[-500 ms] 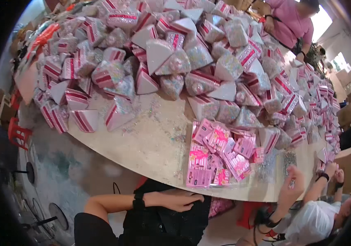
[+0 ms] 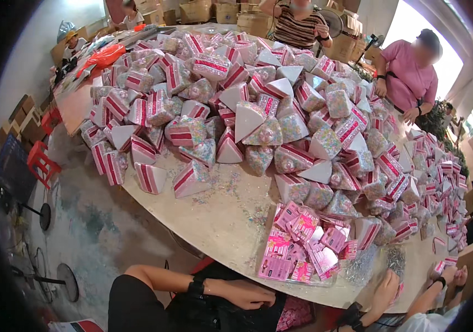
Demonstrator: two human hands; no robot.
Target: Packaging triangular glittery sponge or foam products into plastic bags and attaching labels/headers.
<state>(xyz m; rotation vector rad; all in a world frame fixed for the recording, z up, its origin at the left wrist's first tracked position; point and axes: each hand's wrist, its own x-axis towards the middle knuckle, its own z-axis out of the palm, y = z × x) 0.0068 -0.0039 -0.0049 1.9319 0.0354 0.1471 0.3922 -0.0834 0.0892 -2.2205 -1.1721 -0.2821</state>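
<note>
In the head view, a pale bench (image 2: 220, 221) with a curved front edge is seen from above. The left hand (image 2: 247, 294) is rested palm down on the black-clad lap (image 2: 214, 310), below the bench edge, with a black band (image 2: 196, 285) worn at its wrist. Its fingers are loosely bent; whether anything is held beneath them cannot be told.

The right hand (image 2: 384, 290) is raised at the front edge of the bench, toward the lower right. Its fingers are curled in, and a small pink piece (image 2: 399, 290) is gripped by them; most of that piece is hidden, so its form cannot be told.

To the left of the right hand, a loose pile of pink printed cards (image 2: 302, 243) is spread near the bench edge. Between the cards and the right side of the bench, silvery bits (image 2: 360, 266) are scattered on the surface.

Behind the cards, much of the bench is covered by a great heap of cake-slice ornaments (image 2: 247, 122), white and glittery with pink bands, some of them tipped on their sides. Two slices are set at the heap's near left edge, with fine glitter (image 2: 231, 193) strewn beside them.

At the far right, a co-worker's hands (image 2: 451, 275) are held close together over the bench edge. Red stools (image 2: 43, 163) are placed on the floor at left.
</note>
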